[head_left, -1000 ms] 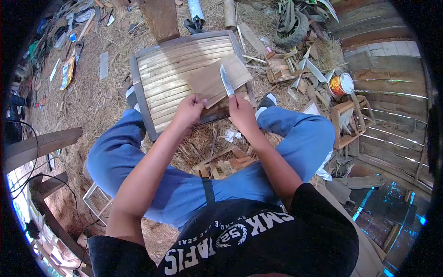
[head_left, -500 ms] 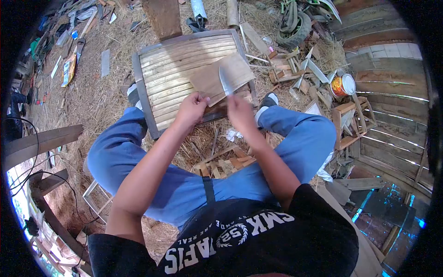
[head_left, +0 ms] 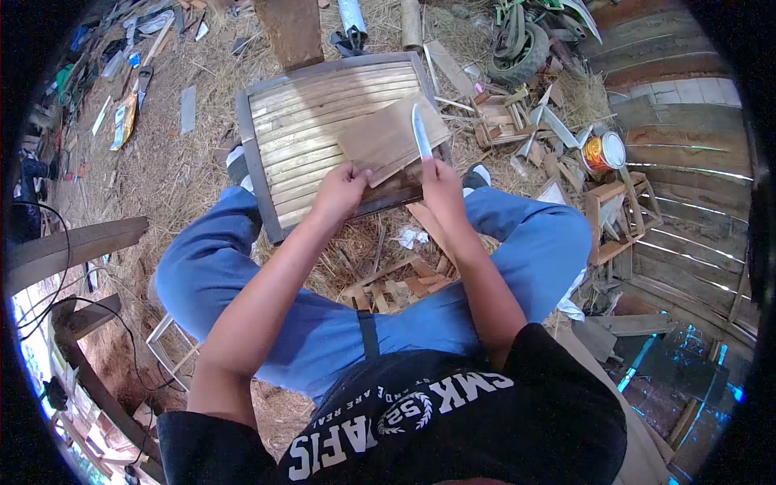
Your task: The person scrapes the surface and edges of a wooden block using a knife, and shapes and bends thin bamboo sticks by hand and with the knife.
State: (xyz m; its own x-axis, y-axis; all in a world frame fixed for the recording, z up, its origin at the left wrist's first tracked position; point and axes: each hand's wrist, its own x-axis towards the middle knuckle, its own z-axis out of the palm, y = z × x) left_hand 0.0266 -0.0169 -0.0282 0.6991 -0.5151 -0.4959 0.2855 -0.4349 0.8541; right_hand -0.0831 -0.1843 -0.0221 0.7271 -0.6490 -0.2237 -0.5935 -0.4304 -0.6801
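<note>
Bent legs in blue trousers flank the near edge of the slatted top. By that edge, the left hand pinches the board at its near-left corner, while the right hand grips the knife by its handle. The blade points far, slightly left, over the board, whose long axis runs near-left to far-right, crossing the right rim. Slats stretch left and far, towards a wooden post.
</note>
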